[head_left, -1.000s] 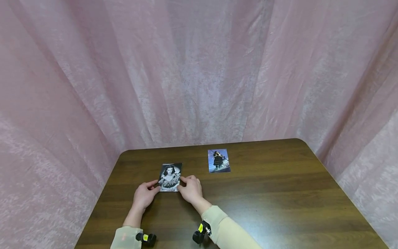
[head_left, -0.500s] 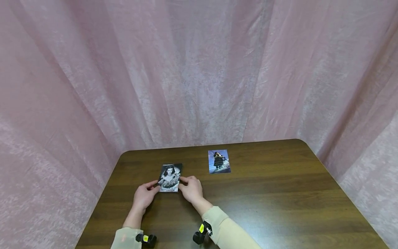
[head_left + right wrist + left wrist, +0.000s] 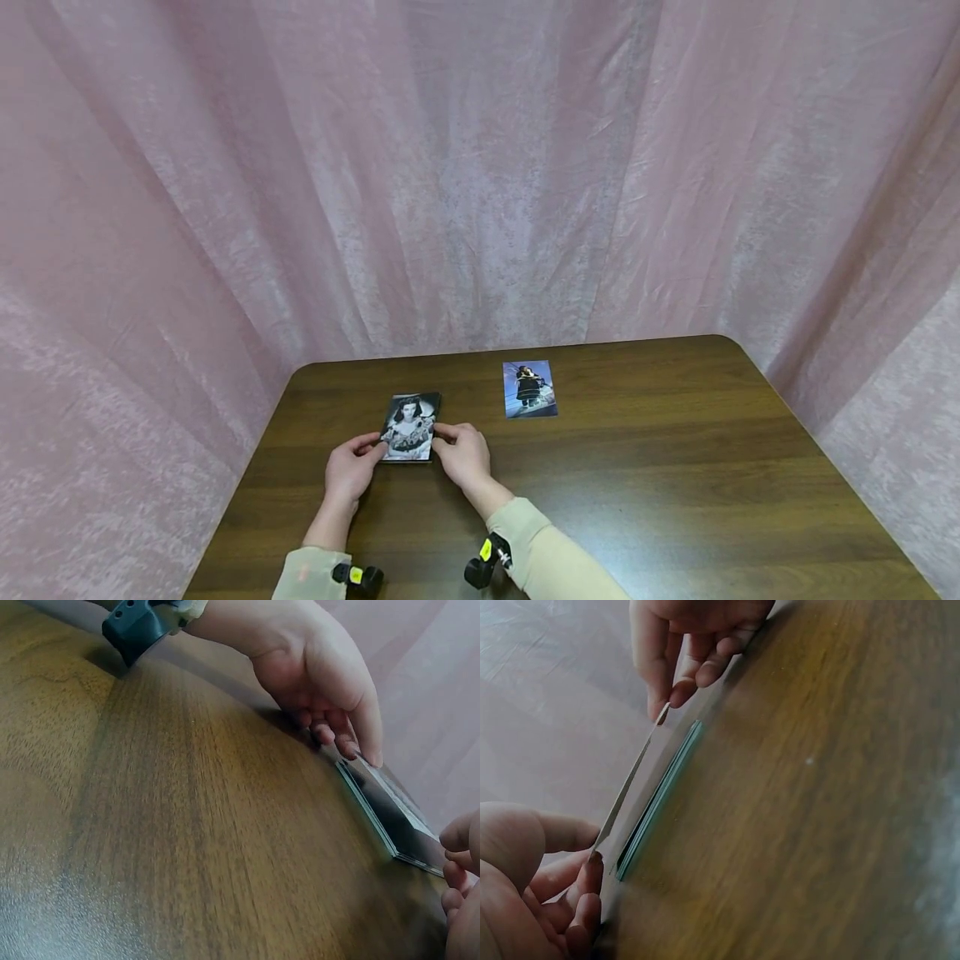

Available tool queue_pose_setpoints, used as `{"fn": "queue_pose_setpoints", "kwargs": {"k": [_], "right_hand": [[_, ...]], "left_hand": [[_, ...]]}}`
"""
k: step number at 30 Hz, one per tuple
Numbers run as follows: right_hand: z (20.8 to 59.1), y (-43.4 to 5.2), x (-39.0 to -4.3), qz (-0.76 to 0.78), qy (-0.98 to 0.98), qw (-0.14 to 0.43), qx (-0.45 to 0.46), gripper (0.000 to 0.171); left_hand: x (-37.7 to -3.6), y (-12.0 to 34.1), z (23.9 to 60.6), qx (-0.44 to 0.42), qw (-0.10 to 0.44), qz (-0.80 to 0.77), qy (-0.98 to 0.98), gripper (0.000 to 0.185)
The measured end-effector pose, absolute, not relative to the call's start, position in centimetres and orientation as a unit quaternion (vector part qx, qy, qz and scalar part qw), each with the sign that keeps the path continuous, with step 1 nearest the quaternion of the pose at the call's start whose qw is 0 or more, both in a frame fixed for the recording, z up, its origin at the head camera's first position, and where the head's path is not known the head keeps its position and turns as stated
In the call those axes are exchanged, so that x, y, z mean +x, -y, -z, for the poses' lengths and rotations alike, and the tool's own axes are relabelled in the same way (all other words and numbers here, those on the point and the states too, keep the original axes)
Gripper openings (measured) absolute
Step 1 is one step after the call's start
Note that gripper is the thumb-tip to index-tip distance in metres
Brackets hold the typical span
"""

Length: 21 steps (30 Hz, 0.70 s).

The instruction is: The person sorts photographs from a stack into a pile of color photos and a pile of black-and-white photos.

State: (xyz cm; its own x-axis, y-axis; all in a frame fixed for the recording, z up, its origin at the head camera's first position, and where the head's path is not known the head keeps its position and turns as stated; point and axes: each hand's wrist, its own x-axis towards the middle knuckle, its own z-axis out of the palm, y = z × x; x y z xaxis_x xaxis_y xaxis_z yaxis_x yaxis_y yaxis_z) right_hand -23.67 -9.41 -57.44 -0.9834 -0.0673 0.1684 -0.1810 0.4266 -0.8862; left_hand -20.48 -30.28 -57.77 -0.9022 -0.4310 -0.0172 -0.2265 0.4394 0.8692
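Note:
A black-and-white photo card (image 3: 409, 427) of a person in a ruffled dress is between both hands at the left of the table. My left hand (image 3: 349, 471) pinches its left edge between thumb and fingers, and my right hand (image 3: 462, 457) pinches the right edge. In the left wrist view the photo card (image 3: 632, 780) shows edge-on, raised over a thin stack (image 3: 660, 801) with greenish edges lying on the table. The dark top of this stack (image 3: 388, 814) shows below the card in the right wrist view.
A blue-toned photo card (image 3: 530, 389) with dark figures lies flat farther back, right of the hands. The brown wooden table (image 3: 660, 467) has rounded far corners. Pink curtains (image 3: 480, 183) hang behind it. Each sleeve carries a small black wrist camera (image 3: 487, 560).
The left hand and sleeve have shifted slightly right. The photo card has risen a little, and a dark rim of the stack shows along its near edge.

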Motion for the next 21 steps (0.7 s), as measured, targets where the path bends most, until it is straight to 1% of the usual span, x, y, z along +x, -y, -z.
{"fn": "queue_pose_setpoints", "kwargs": {"k": [9, 17, 19, 21], "right_hand": [[57.38, 9.50, -23.56, -0.528, 0.845, 0.058, 0.066, 0.027], [56.85, 9.21, -23.44, -0.591, 0.805, 0.013, 0.050, 0.028], [56.93, 9.13, -23.36, -0.599, 0.799, 0.011, 0.060, 0.029], [57.21, 9.09, -23.28, -0.588, 0.804, 0.022, 0.083, 0.031]], "left_hand": [[-20.38, 30.38, 57.28, 0.202, 0.092, 0.520, 0.825, 0.035], [-19.98, 30.56, 57.08, 0.200, 0.085, 0.542, 0.812, 0.037], [-19.93, 30.56, 57.05, 0.202, 0.085, 0.551, 0.805, 0.037], [-19.91, 30.50, 57.02, 0.202, 0.087, 0.564, 0.796, 0.038]]}}
